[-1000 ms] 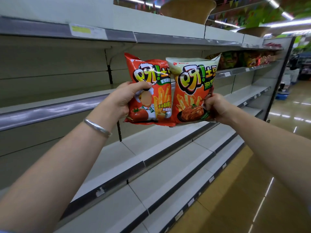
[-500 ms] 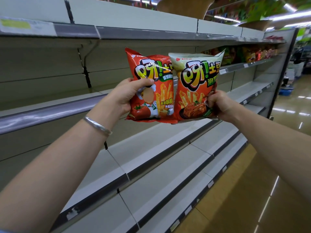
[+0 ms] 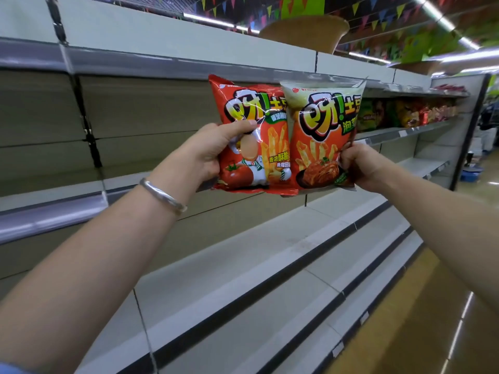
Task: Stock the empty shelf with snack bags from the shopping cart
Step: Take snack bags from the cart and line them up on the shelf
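Note:
My left hand (image 3: 208,152) grips a red tomato-flavour snack bag (image 3: 251,163) by its left edge, thumb across the front. Beside it, my right hand (image 3: 359,167) pinches the lower right corner of a pale green and orange snack bag (image 3: 321,136), which overlaps the red bag's right edge. Both bags are upright in the air in front of the bare shelf (image 3: 121,184) at chest height. The shopping cart is out of view.
Several bare shelves (image 3: 270,265) step down below the bags, toward the brown aisle floor (image 3: 405,333) at right. Further along, a shelf holds a row of snack bags (image 3: 399,114). A woven basket (image 3: 305,33) sits on top of the unit.
Both hands have carried the two bags a little further along the shelving, still side by side. The view has shifted with them; the shelf upright has slid to the left.

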`<state>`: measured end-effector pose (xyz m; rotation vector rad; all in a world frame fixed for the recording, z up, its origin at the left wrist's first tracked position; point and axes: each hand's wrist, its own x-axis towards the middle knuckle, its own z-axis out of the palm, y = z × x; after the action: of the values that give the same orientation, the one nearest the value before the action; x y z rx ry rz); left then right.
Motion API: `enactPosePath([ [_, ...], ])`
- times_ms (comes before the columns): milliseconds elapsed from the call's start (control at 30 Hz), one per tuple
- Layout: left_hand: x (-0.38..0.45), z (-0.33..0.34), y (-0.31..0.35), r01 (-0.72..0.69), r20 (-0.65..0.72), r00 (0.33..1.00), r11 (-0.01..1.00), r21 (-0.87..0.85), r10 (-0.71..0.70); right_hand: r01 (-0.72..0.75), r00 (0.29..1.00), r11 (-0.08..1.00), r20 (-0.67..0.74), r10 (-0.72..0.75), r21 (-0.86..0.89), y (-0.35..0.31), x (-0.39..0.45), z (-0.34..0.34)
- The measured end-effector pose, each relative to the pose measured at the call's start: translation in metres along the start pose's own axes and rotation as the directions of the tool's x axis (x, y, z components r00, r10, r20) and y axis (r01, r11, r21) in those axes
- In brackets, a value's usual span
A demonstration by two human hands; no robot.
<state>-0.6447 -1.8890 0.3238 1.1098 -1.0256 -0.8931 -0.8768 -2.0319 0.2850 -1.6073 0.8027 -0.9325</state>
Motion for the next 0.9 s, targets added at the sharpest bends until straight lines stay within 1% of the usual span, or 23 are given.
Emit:
enactPosePath([
  [133,0.030,0.019,-0.003,0.000,-0.013,1.000,1.000,-0.018,0.000,0.013,1.000,1.000,0.007,-0.013,-0.004,0.004,0.038,-0.021],
  [233,0.051,0.031,-0.005,-0.003,-0.039,0.999,1.000,0.001,0.003,0.015,0.999,1.000,0.029,-0.016,0.022,0.007,0.059,-0.032],
  [400,0.081,0.045,-0.008,-0.032,-0.079,0.996,0.999,0.034,0.034,0.068,0.997,0.998,0.046,-0.069,0.016,0.008,0.093,-0.050],
  [533,0.102,0.058,-0.018,-0.095,-0.087,0.991,0.995,0.023,0.097,0.107,0.991,0.993,0.073,-0.110,0.042,0.012,0.124,-0.066],
  [700,0.127,0.073,-0.030,-0.182,-0.116,0.976,0.983,0.029,0.184,0.139,0.981,0.990,0.132,-0.141,0.028,0.019,0.169,-0.091],
  [900,0.160,0.094,-0.043,-0.228,-0.164,0.959,0.973,0.035,0.230,0.176,0.974,0.982,0.136,-0.183,0.061,0.028,0.223,-0.118],
])
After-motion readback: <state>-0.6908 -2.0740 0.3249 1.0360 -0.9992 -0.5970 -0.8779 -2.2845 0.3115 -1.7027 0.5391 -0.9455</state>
